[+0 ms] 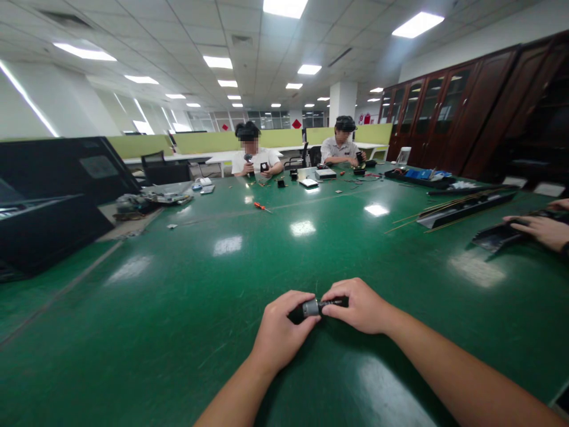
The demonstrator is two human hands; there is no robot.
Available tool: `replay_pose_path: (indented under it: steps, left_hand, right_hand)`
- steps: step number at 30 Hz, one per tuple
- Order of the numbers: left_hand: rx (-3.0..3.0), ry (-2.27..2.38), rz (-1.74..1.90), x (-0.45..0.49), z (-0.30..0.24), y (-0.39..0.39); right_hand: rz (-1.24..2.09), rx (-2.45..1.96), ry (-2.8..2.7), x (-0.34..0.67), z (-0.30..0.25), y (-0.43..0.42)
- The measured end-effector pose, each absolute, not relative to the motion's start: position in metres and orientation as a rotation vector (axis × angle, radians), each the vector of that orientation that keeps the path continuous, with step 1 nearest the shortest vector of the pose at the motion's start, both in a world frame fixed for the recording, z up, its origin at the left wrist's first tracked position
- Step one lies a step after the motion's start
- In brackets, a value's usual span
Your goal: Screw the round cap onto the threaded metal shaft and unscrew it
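Note:
Just above the green tabletop, my left hand (287, 326) is closed around a short black cylinder with a silver-grey band (310, 307). My right hand (358, 305) pinches a thin dark rod-like part (338, 301) that lines up with the cylinder's right end. The two parts meet end to end between my fingertips, lying roughly level. Whether they are joined or only touching I cannot tell. My fingers hide much of both, and their exact kind does not show.
An orange-handled screwdriver (261, 206) lies farther off on the green table (186, 296). Large black panels (57, 178) stand at left. At right, another person's hand (540, 228) is on a black channel-shaped part (498, 237), near thin rods. Two people (249, 157) work across the table.

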State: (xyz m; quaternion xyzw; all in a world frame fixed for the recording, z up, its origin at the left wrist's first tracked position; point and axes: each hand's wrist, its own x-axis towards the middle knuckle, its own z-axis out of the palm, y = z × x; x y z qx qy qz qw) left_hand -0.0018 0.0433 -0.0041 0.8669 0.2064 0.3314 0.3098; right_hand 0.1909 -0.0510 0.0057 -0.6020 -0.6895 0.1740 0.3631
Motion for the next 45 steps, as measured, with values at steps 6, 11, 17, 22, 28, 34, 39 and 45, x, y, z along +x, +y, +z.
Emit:
replay_pose_path:
  steps: [6,11,17,22,28,34,39,45]
  left_hand:
    - [2.294,0.549,0.885,-0.0019,-0.0043,0.0439]
    - [2.298,0.542,0.882,-0.0018,-0.0049,0.0447]
    - [2.296,0.549,0.886,-0.0017,-0.0036,0.0438]
    - [2.283,0.552,0.888,-0.0014,-0.0026,0.0433]
    - [2.286,0.561,0.890,-0.0013,-0.0032,0.0435]
    - [2.294,0.550,0.904,-0.0018,-0.0036,0.0439]
    - [2.301,0.542,0.918,-0.0019,-0.0038,0.0438]
    - [2.302,0.546,0.925,-0.0014,-0.0017,0.0433]
  right_hand:
    - [0.445,-1.535,-1.769,0.1917,0.0050,-0.0517]
    - [0.446,-1.530,-1.766,0.1920,0.0055,-0.0512]
    - [0.439,-1.536,-1.771,0.1928,0.0047,-0.0509]
    - [0.429,-1.535,-1.774,0.1935,0.0042,-0.0509]
    - [0.428,-1.535,-1.780,0.1945,0.0043,-0.0514]
    - [0.419,-1.544,-1.788,0.1943,0.0049,-0.0519]
    - [0.409,-1.545,-1.787,0.1945,0.0064,-0.0515]
    - [0.425,-1.547,-1.790,0.1949,0.0069,-0.0520]
